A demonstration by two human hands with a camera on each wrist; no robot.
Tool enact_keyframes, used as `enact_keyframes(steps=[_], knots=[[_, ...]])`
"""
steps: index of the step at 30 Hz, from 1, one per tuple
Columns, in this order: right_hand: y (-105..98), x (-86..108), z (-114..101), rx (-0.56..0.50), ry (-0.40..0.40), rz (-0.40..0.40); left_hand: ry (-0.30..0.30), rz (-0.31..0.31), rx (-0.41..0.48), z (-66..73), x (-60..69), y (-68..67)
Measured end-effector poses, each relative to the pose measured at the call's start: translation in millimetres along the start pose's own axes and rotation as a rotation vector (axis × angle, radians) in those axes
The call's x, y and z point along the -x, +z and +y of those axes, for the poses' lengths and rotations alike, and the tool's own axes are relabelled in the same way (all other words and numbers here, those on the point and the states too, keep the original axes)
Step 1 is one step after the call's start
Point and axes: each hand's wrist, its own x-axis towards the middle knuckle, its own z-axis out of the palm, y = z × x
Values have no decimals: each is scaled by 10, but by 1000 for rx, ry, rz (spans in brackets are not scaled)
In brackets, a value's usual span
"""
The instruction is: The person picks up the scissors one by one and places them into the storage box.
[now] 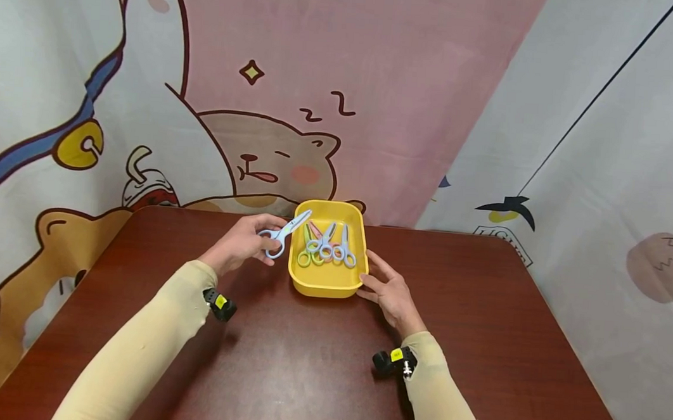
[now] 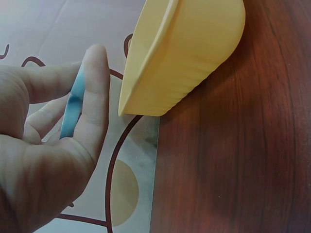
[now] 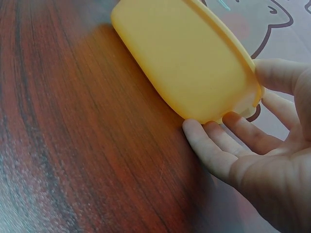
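My left hand (image 1: 243,240) pinches light blue scissors (image 1: 294,223) by the handle loops, just left of the yellow bin (image 1: 326,290). Their blade points up and right, reaching over the bin's left rim. In the left wrist view only a blue strip of the scissors (image 2: 73,109) shows between thumb and fingers. Several scissors (image 1: 326,244) in green, pink and blue lie together inside the bin. On the opposite side, my right hand (image 1: 389,294) touches the bin's right wall and rim with spread fingertips, as the right wrist view also shows.
The bin stands near the back edge of a dark brown wooden table (image 1: 306,360). Behind it hangs a cloth backdrop (image 1: 410,112) with cartoon animals. Black wrist cameras (image 1: 220,305) are strapped over both pale sleeves.
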Motion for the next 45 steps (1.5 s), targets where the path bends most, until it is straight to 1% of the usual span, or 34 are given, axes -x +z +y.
enact_keyframes(steps=[5, 13, 19, 27, 32, 39, 45], knots=[[1, 2, -6, -2, -2, 4, 5, -4, -1, 7, -40, 21], [-5, 2, -15, -3, 6, 3, -8, -17, -6, 30, -93, 44], [2, 13, -26, -6, 5, 2, -16, -18, -15, 57, -97, 63], [13, 13, -20, -10, 15, -5, -48, -17, -28, 100, -91, 76], [13, 19, -31, -14, 13, -7, -44, -20, -40, 127, -107, 88], [-1, 15, -18, -13, 13, -5, -37, -25, -35, 161, -148, 117], [-3, 22, -6, -14, 12, -2, -24, -36, -56, 198, -166, 152]])
